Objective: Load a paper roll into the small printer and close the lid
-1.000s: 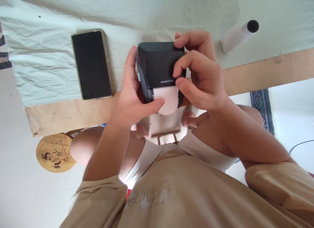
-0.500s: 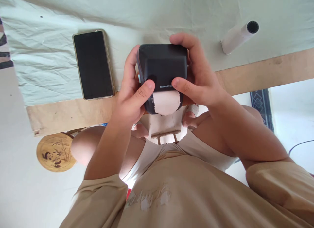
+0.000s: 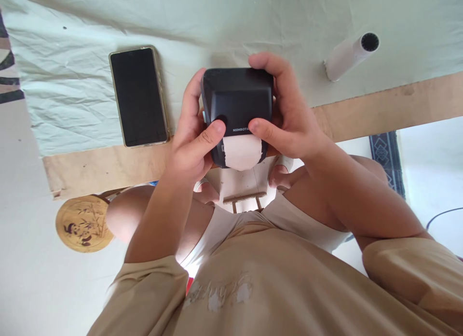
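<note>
Both hands clasp a black label printer [image 3: 237,102] above the worktop [image 3: 379,111] edge. The left hand [image 3: 191,138] and right hand [image 3: 289,119] each close their grip on its sides, thumbs pressing its front above the white paper roll [image 3: 241,152]. A dark phone [image 3: 138,97] lies just left.

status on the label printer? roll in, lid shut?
Looks loaded: the label printer has its lid down and a strip of label paper hangs from the slot. In hand: left hand and right hand grip its sides, thumbs pressing the lid's front edge. Whether it has latched can't be told. Untouched: the phone and a bare roll core on the cloth.
</note>
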A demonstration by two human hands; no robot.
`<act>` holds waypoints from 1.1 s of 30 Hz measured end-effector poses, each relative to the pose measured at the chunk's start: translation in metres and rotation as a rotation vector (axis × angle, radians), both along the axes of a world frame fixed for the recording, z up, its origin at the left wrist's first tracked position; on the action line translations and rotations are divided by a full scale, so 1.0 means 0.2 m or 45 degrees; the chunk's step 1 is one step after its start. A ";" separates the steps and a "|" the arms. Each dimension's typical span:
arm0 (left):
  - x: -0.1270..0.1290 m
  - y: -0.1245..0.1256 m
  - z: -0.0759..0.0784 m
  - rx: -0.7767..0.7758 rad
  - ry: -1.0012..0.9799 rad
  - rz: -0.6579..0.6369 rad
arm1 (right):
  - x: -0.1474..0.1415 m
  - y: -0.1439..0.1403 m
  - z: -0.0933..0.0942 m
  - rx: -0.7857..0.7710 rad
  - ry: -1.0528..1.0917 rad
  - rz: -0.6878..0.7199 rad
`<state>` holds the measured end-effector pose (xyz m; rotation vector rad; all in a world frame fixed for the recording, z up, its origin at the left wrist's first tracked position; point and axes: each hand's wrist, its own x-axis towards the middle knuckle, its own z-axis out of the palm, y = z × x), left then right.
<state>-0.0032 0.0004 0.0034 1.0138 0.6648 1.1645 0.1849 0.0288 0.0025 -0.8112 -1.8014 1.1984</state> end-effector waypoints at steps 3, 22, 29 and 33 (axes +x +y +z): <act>0.00 0.00 0.01 -0.034 0.029 0.010 | 0.00 0.00 0.00 -0.057 0.010 -0.002; 0.00 0.06 -0.03 0.060 -0.184 -0.102 | -0.02 -0.03 0.04 -0.105 0.114 -0.016; -0.02 0.09 -0.07 0.087 -0.173 -0.136 | -0.02 -0.03 0.03 -0.059 0.069 -0.049; -0.01 0.08 -0.05 0.058 -0.149 -0.073 | -0.01 -0.03 0.04 -0.064 0.008 -0.051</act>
